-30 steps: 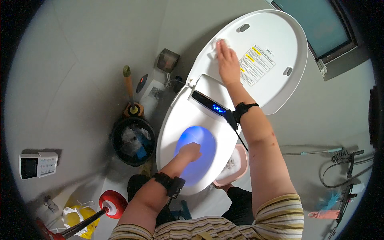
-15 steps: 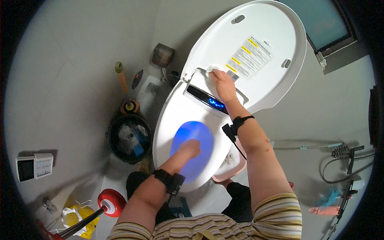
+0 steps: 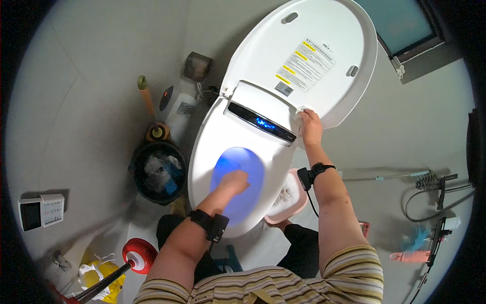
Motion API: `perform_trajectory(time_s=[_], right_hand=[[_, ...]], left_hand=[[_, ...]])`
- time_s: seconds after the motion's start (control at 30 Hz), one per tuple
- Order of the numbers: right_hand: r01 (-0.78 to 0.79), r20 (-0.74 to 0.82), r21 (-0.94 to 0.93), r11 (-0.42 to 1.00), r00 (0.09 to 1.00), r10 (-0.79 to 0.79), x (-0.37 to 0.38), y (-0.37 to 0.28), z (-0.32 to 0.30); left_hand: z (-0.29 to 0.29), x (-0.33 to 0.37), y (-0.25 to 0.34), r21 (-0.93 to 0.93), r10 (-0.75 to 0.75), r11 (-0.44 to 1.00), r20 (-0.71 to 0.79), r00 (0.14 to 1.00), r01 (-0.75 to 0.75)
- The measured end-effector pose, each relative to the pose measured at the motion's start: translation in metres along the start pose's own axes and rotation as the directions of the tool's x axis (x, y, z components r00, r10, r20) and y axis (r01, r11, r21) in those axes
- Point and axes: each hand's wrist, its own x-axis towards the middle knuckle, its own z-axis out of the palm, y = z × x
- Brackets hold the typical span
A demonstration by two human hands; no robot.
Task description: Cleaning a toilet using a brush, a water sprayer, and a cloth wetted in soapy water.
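Observation:
A white toilet (image 3: pixel 205 152) with its lid (image 3: pixel 258 50) raised is in front of me. My right hand (image 3: pixel 311 127) is closed on a small white wipe (image 3: pixel 302 109), pressed to the right end of the hinge area between lid and seat. Just left of it, a black display strip (image 3: pixel 258 121) glows with blue figures. My left hand (image 3: pixel 236 181) is held as a fist over the blue-lit bowl (image 3: pixel 234 158); its fingers curl underneath, so anything inside them is hidden. Both wrists wear black straps with small boxes.
Left of the toilet stand a black bin (image 3: pixel 136 172) with rubbish and a wooden-handled brush (image 3: pixel 146 99). A pink basin (image 3: pixel 298 200) sits at its right. A red-headed plunger (image 3: pixel 139 256) and yellow bag (image 3: pixel 88 278) are lower left. A hose (image 3: pixel 412 215) hangs at the right wall.
My right hand has slid with the wipe from the middle of the hinge area to its right end. The left fist stays over the bowl. The whole view has shifted slightly.

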Motion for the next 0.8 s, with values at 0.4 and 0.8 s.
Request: perform_trajectory(time_s=[0.4, 0.8], right_hand=[[-0.432, 0.244, 0.191, 0.881, 0.89, 0.384, -0.028, -0.032, -0.019], [-0.161, 0.208, 0.09, 0.983, 0.968, 0.14, 0.032, -0.167, 0.078]], left_hand=[[-0.007, -0.011, 0.0, -0.03, -0.009, 1.0, -0.006, 1.0, 0.009], [-0.009, -0.007, 0.008, 0.028, -0.034, 0.999, 0.028, 0.999, 0.033]])
